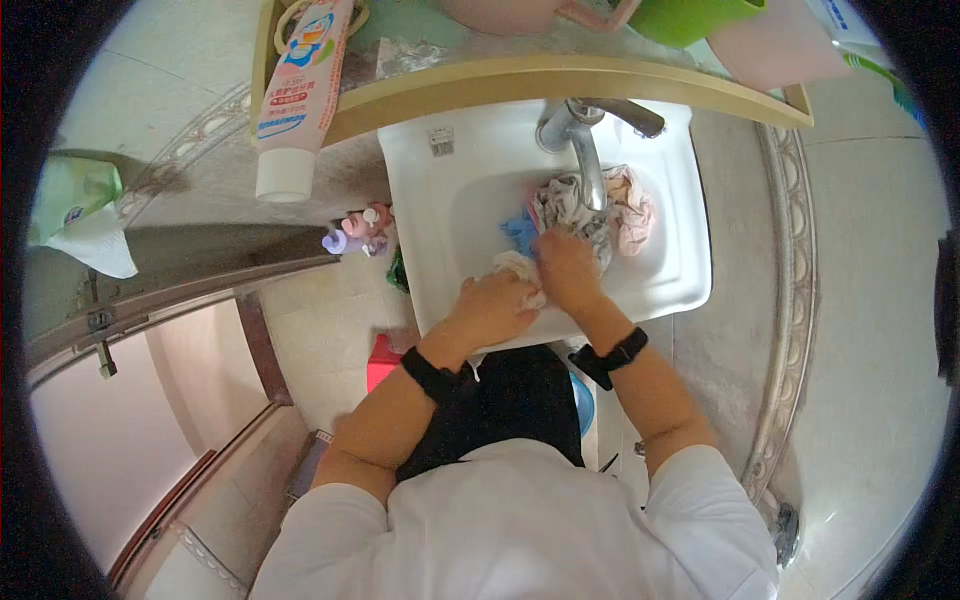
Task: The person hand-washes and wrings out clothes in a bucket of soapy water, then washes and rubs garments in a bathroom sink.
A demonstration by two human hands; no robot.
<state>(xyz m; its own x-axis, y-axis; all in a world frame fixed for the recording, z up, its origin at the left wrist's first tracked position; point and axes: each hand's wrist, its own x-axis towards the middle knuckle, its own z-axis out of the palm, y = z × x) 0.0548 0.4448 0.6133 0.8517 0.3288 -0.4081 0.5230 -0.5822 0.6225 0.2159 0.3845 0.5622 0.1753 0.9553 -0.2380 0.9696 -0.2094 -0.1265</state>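
In the white washbasin, my left hand is closed around a bunched white cloth near the front rim. My right hand is curled into a fist right beside it, gripping the other side of the same cloth; its fingertips are hidden. Just beyond my right hand lies a crumpled grey patterned cloth under the tap. A blue cloth shows to its left, and a pale pink cloth rests against the basin's right side.
A metal tap reaches over the basin. Above it runs a shelf with a yellowish edge, holding a toothpaste tube that overhangs the edge and a green cup. Small bottles stand at left, and a red object below.
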